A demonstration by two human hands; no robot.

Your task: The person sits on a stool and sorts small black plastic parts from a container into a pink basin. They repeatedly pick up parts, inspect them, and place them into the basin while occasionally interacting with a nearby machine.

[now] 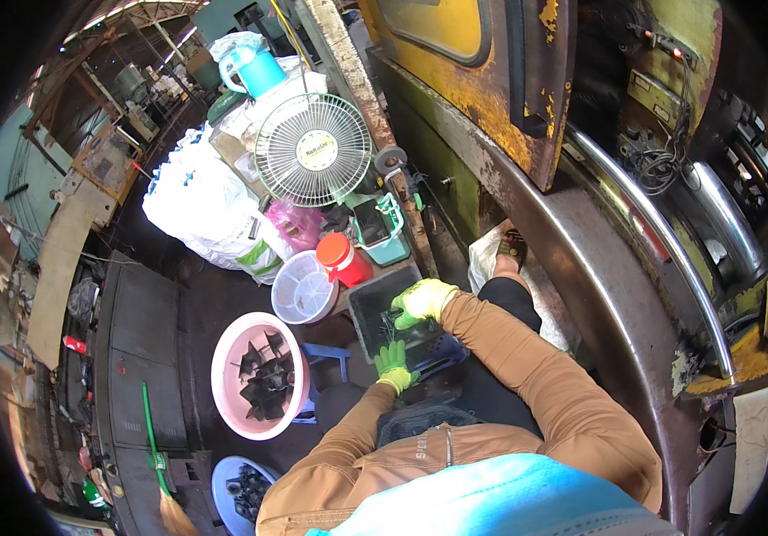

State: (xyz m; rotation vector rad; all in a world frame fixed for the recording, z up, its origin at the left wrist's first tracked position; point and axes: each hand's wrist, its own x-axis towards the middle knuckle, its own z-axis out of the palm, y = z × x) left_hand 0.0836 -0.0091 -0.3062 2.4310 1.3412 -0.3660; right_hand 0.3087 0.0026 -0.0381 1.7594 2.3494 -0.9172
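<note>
Both hands wear green-yellow gloves and work at a dark rectangular tray point(364, 313) in front of me. My right hand point(424, 302) reaches over the tray with its fingers curled down and closed. Beneath its fingertips is a small dark piece point(390, 320), whose kind I cannot make out. Beside the tray's near edge, my left hand point(393, 364) has its fingers stretched out, and nothing shows in it. To the left, a pink basin point(226, 402) holds several black finned parts point(268, 382).
A red lidded jug point(344, 261) and a pale slotted basket point(302, 293) stand beyond the pink basin, near a fan point(314, 150). A blue basin point(223, 489) of dark parts sits lower left. Large machinery with a curved metal edge point(607, 295) borders my right.
</note>
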